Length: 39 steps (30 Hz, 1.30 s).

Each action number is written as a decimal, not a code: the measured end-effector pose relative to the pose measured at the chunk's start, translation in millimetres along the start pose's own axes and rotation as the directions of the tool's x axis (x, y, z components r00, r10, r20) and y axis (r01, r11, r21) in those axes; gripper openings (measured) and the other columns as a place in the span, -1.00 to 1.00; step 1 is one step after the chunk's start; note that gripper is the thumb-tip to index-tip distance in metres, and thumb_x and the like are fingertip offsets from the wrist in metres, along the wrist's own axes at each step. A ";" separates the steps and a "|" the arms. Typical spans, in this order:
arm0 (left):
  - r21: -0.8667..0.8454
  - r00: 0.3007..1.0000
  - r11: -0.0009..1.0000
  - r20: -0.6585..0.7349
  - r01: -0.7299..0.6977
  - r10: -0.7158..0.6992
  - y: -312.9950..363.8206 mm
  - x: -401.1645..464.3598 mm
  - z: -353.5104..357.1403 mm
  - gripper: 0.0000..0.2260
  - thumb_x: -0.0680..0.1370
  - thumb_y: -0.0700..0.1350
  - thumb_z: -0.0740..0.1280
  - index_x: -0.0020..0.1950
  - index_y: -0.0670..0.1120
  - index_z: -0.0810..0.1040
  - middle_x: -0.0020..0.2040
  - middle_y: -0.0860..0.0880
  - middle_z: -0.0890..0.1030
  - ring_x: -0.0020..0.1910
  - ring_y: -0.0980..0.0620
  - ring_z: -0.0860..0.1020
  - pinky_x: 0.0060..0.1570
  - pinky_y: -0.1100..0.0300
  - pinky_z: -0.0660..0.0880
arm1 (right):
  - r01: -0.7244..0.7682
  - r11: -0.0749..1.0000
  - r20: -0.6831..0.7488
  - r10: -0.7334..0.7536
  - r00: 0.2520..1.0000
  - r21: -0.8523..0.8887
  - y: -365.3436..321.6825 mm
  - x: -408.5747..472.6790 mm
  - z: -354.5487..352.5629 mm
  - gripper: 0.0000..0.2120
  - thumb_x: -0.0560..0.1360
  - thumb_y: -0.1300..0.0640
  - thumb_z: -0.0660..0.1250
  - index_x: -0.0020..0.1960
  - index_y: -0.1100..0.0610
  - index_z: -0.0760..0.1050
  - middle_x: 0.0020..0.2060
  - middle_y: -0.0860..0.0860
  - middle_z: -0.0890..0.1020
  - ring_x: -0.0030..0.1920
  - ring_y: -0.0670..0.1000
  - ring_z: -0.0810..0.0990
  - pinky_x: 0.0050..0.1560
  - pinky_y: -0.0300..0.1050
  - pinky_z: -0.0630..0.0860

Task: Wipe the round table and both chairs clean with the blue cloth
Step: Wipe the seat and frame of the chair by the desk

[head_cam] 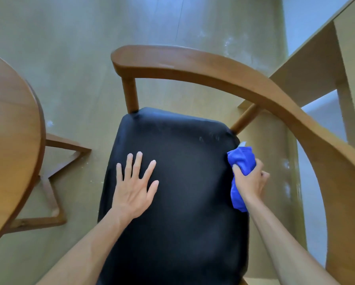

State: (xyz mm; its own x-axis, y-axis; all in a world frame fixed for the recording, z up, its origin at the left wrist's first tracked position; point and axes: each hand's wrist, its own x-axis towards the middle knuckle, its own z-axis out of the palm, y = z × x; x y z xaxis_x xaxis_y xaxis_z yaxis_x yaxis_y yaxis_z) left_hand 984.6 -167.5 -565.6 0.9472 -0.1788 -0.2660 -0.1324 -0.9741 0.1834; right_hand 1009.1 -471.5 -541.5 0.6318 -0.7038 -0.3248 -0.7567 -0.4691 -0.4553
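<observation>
Right hand (249, 182) is gripping the bunched blue cloth (241, 161), fingers wrapped tight around it, and pressing it at the right edge of the chair's (193, 64) black seat (182, 182), near the back corner. Left hand (135, 188) is lying flat on the seat's left half, fingers spread, holding nothing, likely steadying the chair. Table (12, 130) is sitting at the left, apart from the chair. Only one chair is showing.

Step in hand looks like wiping the seat edge. To do it well: keep the cloth flat against the padding, drag along the seam in overlapping passes, work into the corner by the rear post where faint marks are showing. Left hand should be shifting off unwiped areas. The curved armrest and posts probably need doing too.
</observation>
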 end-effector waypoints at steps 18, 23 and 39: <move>0.109 0.984 0.994 -0.173 -0.011 0.030 1.4 3.8 49.1 -0.42 0.59 0.22 -0.07 0.54 -0.02 0.19 0.57 -0.21 0.05 0.54 -0.26 0.03 0.44 -0.31 0.04 | 0.681 0.627 0.222 -0.653 0.725 -0.378 -90.2 11.3 65.5 -0.51 0.47 0.06 0.26 0.39 -0.02 0.31 0.17 0.12 0.39 0.04 0.22 0.43 -0.12 0.04 0.48; 0.105 0.987 0.994 -0.161 -0.004 0.021 4.8 4.1 46.7 -0.40 0.53 0.19 0.08 0.54 -0.02 0.21 0.57 -0.23 0.05 0.54 -0.28 0.03 0.42 -0.34 0.06 | 0.114 0.977 -0.115 -0.136 0.984 -0.177 -55.9 43.9 28.5 -0.55 0.49 0.09 0.26 0.37 0.02 0.34 0.17 0.23 0.40 0.07 0.34 0.48 0.02 0.11 0.45; 0.055 0.988 0.998 -0.152 -0.004 0.012 1.0 8.5 43.3 -0.40 0.52 0.19 0.11 0.53 0.00 0.25 0.57 -0.20 0.08 0.54 -0.24 0.05 0.43 -0.30 0.07 | 0.766 0.480 0.276 -0.738 0.616 -0.427 -121.8 21.0 74.6 -0.51 0.46 0.10 0.29 0.39 0.02 0.34 0.14 0.15 0.43 0.01 0.22 0.44 -0.19 0.04 0.45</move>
State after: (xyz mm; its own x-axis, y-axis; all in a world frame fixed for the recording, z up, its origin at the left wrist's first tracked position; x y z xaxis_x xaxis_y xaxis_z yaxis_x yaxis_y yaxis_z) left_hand 979.9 -175.9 -608.7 0.9790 -0.1672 -0.1165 -0.1516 -0.9796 0.1322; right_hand 1127.1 -389.4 -554.8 0.9938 0.0599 -0.0932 0.0492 -0.9924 -0.1132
